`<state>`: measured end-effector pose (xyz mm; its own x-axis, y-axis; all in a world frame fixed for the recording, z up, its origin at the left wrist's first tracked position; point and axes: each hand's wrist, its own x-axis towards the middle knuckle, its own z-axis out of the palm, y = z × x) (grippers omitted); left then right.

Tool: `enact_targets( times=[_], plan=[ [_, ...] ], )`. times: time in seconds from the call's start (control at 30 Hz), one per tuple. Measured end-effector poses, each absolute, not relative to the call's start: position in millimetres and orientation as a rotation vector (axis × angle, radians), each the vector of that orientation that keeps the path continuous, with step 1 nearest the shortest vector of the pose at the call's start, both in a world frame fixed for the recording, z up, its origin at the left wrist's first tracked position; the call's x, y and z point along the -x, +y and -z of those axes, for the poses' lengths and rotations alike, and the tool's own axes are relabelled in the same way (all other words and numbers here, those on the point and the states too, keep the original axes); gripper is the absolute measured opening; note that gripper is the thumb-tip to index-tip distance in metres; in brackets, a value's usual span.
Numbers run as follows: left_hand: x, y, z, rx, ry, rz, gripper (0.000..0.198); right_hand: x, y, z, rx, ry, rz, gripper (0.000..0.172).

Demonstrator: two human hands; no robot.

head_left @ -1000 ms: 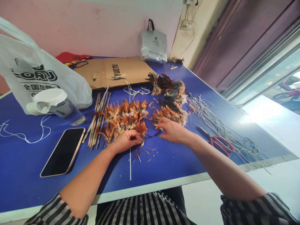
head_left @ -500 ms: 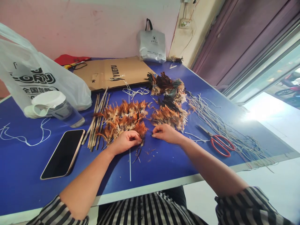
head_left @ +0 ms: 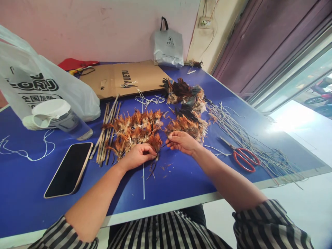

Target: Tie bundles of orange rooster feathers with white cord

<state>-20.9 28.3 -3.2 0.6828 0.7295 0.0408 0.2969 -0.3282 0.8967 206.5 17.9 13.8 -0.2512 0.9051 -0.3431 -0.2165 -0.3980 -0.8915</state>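
Observation:
My left hand (head_left: 140,154) pinches the base of a small bunch of orange-brown feathers (head_left: 155,141) between thumb and fingers. To its right, my right hand (head_left: 181,141) is closed in a pinch at a thin dark strand (head_left: 164,145) that runs toward the bunch; whether this is a thread or a feather is too fine to make out. Rows of orange feathers tied with white string (head_left: 137,124) lie just beyond my left hand. Behind my right hand rests a pile of loose orange feathers (head_left: 188,124), with darker feathers (head_left: 183,90) farther back.
Red-handled scissors (head_left: 246,159) and a spread of long cords (head_left: 233,131) lie on the right. Thin sticks (head_left: 106,138), a phone (head_left: 69,169), a plastic cup (head_left: 72,124) and a white bag (head_left: 64,90) are on the left. Flattened cardboard (head_left: 109,77) lies at the back.
My right hand has lifted slightly and turned, and the dark strand now shows between it and the feather bunch. My left hand keeps its pinch in nearly the same place.

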Motion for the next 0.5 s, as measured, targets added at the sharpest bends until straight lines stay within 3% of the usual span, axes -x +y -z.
enact_targets(
  times=[0.23,0.5],
  plan=[
    [20.9,28.6,4.3,-1.901,0.792,-0.542,0.01,-196.3,19.1,-13.6,1.27,-1.227,-1.588,0.014],
    [19.6,28.2,0.8,-1.911,0.782,-0.549,0.013,-201.1,18.9,-10.0,1.167,-1.404,-1.538,0.022]
  ],
)
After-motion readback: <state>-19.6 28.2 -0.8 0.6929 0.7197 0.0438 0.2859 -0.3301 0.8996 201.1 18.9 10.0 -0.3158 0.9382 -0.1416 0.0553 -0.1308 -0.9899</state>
